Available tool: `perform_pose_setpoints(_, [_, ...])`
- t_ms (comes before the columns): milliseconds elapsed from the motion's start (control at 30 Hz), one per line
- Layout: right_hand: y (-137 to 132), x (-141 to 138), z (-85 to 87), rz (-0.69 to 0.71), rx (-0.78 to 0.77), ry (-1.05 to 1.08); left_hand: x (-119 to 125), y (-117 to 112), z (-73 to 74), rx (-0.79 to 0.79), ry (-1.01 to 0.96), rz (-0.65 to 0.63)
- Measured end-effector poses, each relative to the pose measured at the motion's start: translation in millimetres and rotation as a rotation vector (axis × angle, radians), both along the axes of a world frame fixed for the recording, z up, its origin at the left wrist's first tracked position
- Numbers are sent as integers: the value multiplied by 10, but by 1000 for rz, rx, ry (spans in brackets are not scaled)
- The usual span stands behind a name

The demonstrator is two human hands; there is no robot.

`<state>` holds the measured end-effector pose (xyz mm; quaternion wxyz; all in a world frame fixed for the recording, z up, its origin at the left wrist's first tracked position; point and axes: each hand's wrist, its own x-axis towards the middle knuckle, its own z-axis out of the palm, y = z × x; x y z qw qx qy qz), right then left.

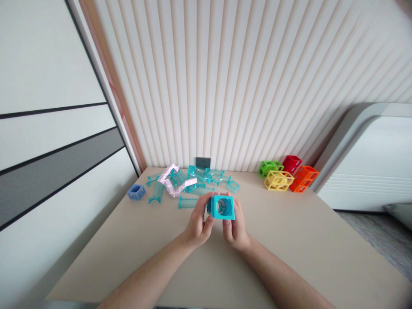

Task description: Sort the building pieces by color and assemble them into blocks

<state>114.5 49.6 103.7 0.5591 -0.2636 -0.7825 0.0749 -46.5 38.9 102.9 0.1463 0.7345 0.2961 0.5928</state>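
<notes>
Turquoise block between left fingers and right fingers; translucent tubes beyond

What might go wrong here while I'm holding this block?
The turquoise block might slip if the left hand or right hand loosens, since both hold it. The left hand could bump the clear tube just beyond it. The pale purple piece might slide, as it seems to lie over clear parts.
</notes>
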Motion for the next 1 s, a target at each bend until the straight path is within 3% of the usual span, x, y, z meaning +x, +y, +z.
perform_pose_setpoints(233, [-29, 2, 51, 54, 81, -7, -31, -2, -24, 151, 43, 33])
perform_pose_setpoints(600, [-27, -16, 69, 30, 99, 38, -99, 108, -44, 157, 117, -125])
perform_pose_setpoints(1000, [-29, 10, 65, 35, 111, 34, -172, 149, -16, 154, 128, -109])
